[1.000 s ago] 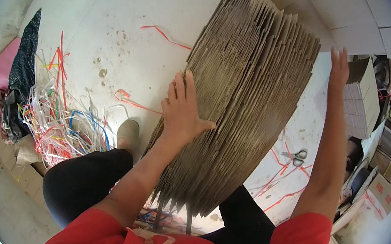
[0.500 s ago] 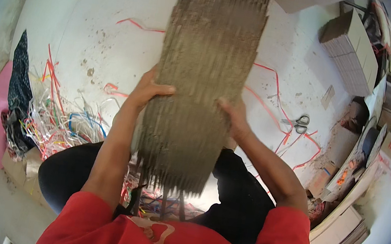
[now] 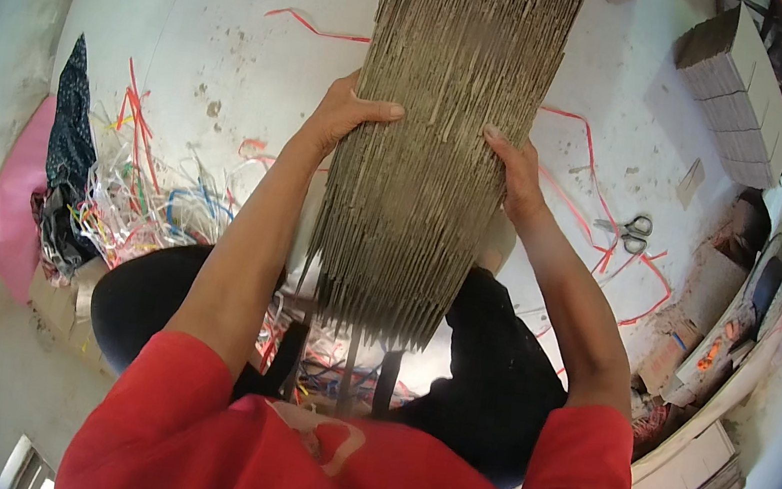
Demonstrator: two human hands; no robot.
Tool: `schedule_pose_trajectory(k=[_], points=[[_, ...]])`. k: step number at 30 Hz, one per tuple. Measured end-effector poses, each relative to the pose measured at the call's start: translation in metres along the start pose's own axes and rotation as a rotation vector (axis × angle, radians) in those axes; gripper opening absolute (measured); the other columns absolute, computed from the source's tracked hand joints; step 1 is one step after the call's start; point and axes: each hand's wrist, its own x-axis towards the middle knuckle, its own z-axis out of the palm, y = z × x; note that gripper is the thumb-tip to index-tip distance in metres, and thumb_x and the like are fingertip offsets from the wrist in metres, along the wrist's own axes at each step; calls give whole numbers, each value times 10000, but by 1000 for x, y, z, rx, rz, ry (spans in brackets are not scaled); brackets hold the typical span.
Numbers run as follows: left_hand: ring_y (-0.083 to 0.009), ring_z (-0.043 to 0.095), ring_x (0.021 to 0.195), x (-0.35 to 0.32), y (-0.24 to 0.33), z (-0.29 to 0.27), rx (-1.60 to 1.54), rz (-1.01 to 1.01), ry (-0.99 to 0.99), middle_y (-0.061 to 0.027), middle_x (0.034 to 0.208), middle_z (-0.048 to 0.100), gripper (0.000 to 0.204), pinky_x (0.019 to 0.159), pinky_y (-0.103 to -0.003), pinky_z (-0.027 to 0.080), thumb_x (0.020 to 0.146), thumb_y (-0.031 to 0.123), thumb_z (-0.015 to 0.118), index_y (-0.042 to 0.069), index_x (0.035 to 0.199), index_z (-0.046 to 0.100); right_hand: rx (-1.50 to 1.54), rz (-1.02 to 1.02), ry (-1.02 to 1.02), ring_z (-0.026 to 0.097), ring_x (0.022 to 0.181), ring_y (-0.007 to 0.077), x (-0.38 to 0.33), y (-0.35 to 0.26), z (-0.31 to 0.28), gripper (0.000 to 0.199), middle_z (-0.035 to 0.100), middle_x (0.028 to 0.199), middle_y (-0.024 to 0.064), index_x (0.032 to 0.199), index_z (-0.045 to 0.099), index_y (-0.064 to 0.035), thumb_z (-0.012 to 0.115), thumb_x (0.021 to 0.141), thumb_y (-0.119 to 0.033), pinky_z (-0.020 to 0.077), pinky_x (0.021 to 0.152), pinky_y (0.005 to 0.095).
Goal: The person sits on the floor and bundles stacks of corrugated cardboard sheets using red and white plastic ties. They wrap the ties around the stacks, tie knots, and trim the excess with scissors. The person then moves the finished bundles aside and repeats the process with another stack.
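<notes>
Between my two hands is a thick stack of flat cardboard sheets (image 3: 432, 170), seen on its layered edges. It runs from the top of the view down to between my knees, its near end ragged. My left hand (image 3: 341, 116) clasps the stack's left side, with the thumb lying over the edges. On the opposite side my right hand (image 3: 518, 171) presses in the same way, thumb on top. The other fingers of both hands are mostly hidden behind the sides of the stack.
Scissors (image 3: 630, 232) lie on the pale floor at right, among red straps (image 3: 589, 153). A cardboard stack (image 3: 736, 99) stands at far right. Tangled plastic strapping (image 3: 154, 209) heaps at left, beside a pink sheet (image 3: 15, 203). Cartons (image 3: 679, 480) line the right side.
The cardboard stack and both hands have moved farther from my body. The stack was blurred by motion before and now looks sharper. Both hands keep their hold, and the whole view has shifted slightly.
</notes>
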Motion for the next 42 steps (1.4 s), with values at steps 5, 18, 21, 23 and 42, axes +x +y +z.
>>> schedule_pose_trajectory(k=[5, 18, 21, 23, 42], points=[[-240, 572, 1005, -46, -49, 5, 51, 73, 50, -136, 1090, 599, 742, 895, -358, 446, 605, 234, 800, -27, 1225, 485, -28, 47, 35, 519, 1054, 199, -62, 47, 3, 653, 528, 1175, 112, 1311, 363, 15, 667, 787, -228, 417, 912, 324], [-238, 539, 1087, -38, -41, -2, 38, -46, -22, -127, 1193, 567, 867, 947, -345, 419, 570, 226, 828, -11, 1300, 426, -1783, -794, -93, 130, 1395, 282, -18, -22, 43, 883, 197, 1487, 157, 1411, 254, -33, 512, 780, -594, 26, 1099, 545], [-232, 536, 1094, -46, -46, -12, 103, 104, 27, -130, 1191, 567, 874, 942, -349, 425, 570, 236, 834, -6, 1302, 423, -1763, -850, -108, 138, 1393, 276, -29, -43, 84, 849, 216, 1479, 148, 1407, 264, -34, 444, 809, -608, 38, 1099, 549], [-231, 535, 1096, -40, -41, -9, 211, 214, 107, -131, 1197, 562, 887, 943, -346, 425, 566, 226, 836, -1, 1312, 413, -1739, -909, -158, 143, 1391, 276, -18, -48, 95, 830, 228, 1472, 148, 1404, 268, -32, 426, 824, -604, 44, 1099, 550], [-240, 503, 1141, -41, -46, -7, 15, 31, -6, -125, 1232, 538, 948, 985, -346, 379, 553, 254, 841, -10, 1337, 379, -1104, -535, 690, 570, 831, 415, 139, -135, -99, 464, 599, 893, 273, 838, 557, 40, 584, 835, -423, 438, 729, 439]])
